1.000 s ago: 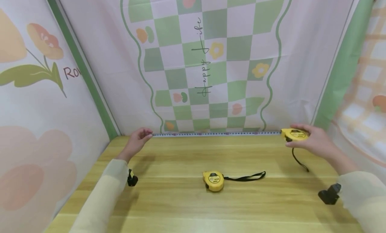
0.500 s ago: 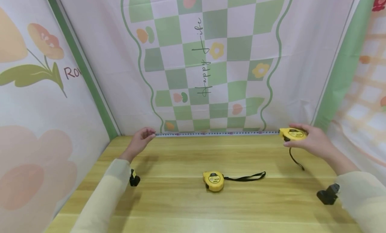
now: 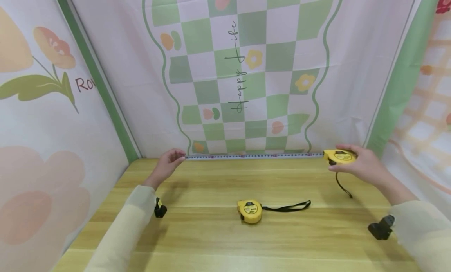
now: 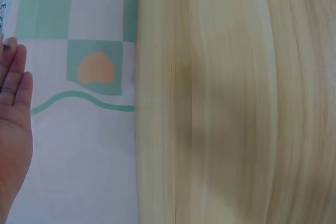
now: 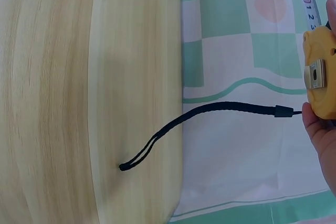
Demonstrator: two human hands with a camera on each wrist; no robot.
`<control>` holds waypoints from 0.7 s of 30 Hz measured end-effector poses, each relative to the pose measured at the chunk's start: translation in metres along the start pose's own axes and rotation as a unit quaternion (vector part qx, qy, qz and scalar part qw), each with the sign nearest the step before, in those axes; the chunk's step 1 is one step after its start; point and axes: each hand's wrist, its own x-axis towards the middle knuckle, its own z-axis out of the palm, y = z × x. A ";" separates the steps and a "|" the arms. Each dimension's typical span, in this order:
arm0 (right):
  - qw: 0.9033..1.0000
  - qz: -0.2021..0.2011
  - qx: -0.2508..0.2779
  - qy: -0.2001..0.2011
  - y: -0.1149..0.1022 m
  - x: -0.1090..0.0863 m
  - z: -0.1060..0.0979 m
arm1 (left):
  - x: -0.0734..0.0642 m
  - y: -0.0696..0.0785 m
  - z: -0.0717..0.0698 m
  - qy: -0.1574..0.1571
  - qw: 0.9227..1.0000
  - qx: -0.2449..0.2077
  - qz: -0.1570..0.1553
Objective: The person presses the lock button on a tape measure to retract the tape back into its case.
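Note:
My left hand pinches the end of a white measuring tape blade between thumb and fingers. The blade runs straight across the back of the table to a yellow tape measure, which my right hand grips by its case. In the right wrist view the case shows its metal belt clip, and a black wrist strap hangs from it. Numbers show along the blade near the case's mouth. Fingers of the left hand appear at the left wrist view's edge.
A second yellow tape measure lies on the wooden table, its black strap stretched to the right. Behind the table's far edge hangs a printed cloth, with further printed cloths at both sides.
Both hands have drawn closer together: the left moved slightly right, the right slightly left with the tape measure. The exposed blade is shorter. The tape measure on the table stayed put.

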 end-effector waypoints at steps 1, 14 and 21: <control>1.000 0.000 0.000 0.000 0.000 0.000 0.000 | 0.000 0.000 0.001 -0.001 1.000 0.001 0.000; 1.000 0.004 0.007 -0.005 -0.011 0.000 0.005 | -0.007 0.029 0.009 -0.016 1.000 -0.014 -0.001; 1.000 0.004 0.015 -0.003 -0.011 0.000 0.005 | -0.009 0.038 0.010 -0.015 1.000 -0.016 -0.005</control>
